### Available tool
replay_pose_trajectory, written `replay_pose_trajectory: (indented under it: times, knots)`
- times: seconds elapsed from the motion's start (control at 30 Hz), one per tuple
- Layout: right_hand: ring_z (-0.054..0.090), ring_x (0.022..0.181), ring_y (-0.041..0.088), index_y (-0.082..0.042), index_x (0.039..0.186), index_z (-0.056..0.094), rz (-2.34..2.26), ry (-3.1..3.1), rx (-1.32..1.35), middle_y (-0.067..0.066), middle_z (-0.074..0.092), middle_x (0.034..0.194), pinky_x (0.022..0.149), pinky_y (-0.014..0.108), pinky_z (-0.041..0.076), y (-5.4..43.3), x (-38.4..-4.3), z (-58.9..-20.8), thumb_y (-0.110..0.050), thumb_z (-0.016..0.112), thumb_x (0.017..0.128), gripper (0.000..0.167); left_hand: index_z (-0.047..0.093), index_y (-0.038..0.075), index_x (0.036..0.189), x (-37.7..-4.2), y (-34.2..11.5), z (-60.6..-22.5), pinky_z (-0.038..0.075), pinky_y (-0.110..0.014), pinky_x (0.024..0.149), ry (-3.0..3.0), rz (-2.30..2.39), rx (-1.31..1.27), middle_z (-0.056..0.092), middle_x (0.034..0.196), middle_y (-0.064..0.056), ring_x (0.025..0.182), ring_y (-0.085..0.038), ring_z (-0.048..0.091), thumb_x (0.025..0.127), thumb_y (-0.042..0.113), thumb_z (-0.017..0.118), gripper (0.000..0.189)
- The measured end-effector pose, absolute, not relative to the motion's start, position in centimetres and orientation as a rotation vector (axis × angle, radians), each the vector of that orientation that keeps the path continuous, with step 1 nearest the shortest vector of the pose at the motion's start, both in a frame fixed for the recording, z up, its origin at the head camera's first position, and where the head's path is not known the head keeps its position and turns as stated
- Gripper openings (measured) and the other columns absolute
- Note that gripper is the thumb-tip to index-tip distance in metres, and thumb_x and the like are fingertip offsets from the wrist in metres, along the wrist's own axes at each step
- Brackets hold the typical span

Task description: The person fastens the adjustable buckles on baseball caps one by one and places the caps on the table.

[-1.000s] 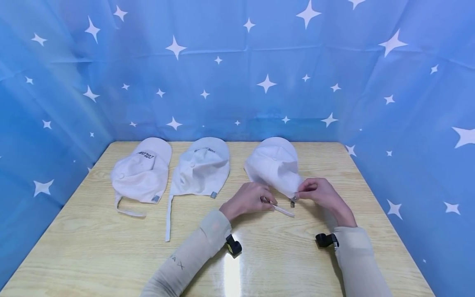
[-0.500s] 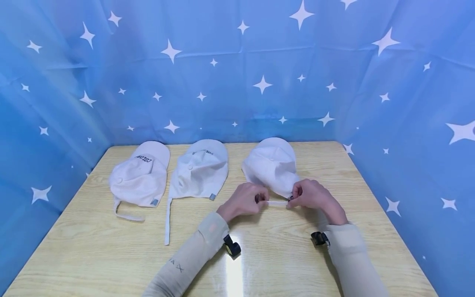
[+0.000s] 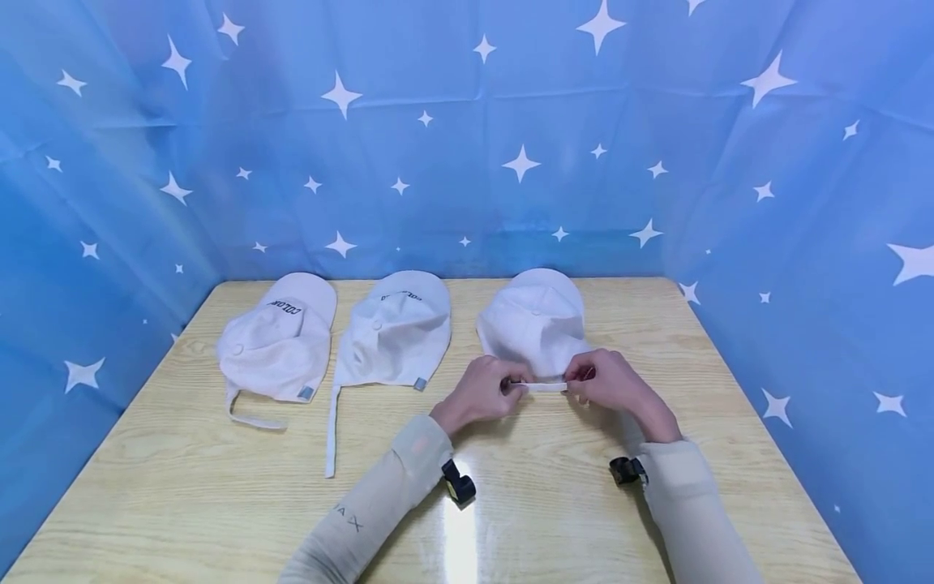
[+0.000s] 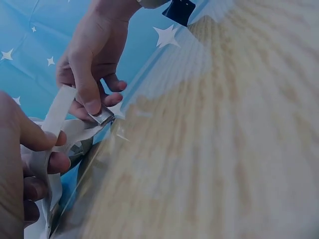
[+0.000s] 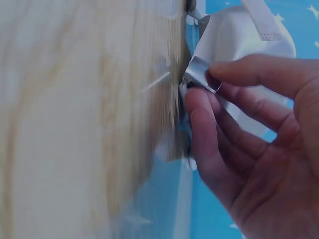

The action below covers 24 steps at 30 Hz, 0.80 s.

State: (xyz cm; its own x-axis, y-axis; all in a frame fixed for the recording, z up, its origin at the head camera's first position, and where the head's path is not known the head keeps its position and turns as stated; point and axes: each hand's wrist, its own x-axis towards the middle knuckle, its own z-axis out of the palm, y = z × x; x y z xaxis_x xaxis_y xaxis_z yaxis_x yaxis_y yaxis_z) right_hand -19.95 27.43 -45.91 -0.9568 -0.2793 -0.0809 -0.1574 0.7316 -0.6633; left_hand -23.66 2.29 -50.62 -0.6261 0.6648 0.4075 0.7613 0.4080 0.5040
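The white baseball cap [image 3: 536, 320] on the right lies with its brim to the back and its rear opening toward me. My left hand [image 3: 481, 389] pinches its white strap [image 4: 61, 109] between thumb and fingers, and the strap's end sticks up past the fingertips in the left wrist view. At the cap's rear corner, my right hand [image 3: 613, 380] holds a silver metal buckle [image 5: 202, 74] between thumb and index finger. From the head view the strap spans the short gap between both hands. The strap's end [image 5: 269, 32] stands apart from the buckle in the right wrist view.
Two more white caps lie to the left, one at far left [image 3: 273, 349] with its strap curled and one in the middle [image 3: 394, 337] with its strap hanging straight. A blue starred curtain [image 3: 467, 146] borders the wooden table [image 3: 219, 503] at back and sides.
The strap pointed loosely forward-right from my left hand; it now lies level toward my right hand. My right hand has shifted slightly left, and both have risen a little toward the cap since half a second ago.
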Motion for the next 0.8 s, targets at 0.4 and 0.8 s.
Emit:
replay_pose_trajectory:
  times: [0.4,0.8]
  knots:
    - [0.066,0.074,0.017,-0.001,0.101,0.078,-1.234,2.607,-0.433,0.014,0.076,0.089,0.065,0.028,0.056,28.0,-20.2,-46.7,0.005,0.064,0.093,0.017,0.081,0.024,0.097,-23.5,2.7,-50.5,0.043,-0.017,0.067,-2.575,-1.043,-1.211,0.072,0.076,0.014,0.061,0.002,0.05,0.098,0.035,0.066,0.019]
    - [0.068,0.083,0.011,-0.007,0.106,0.081,-1.114,2.728,-0.476,0.008,0.08,0.096,0.072,0.023,0.055,28.6,-20.4,-47.5,0.001,0.076,0.087,0.021,0.072,0.018,0.096,-23.6,2.7,-50.8,0.042,-0.021,0.066,-2.587,-1.376,-1.101,0.066,0.073,0.009,0.063,-0.003,0.052,0.105,0.031,0.056,0.022]
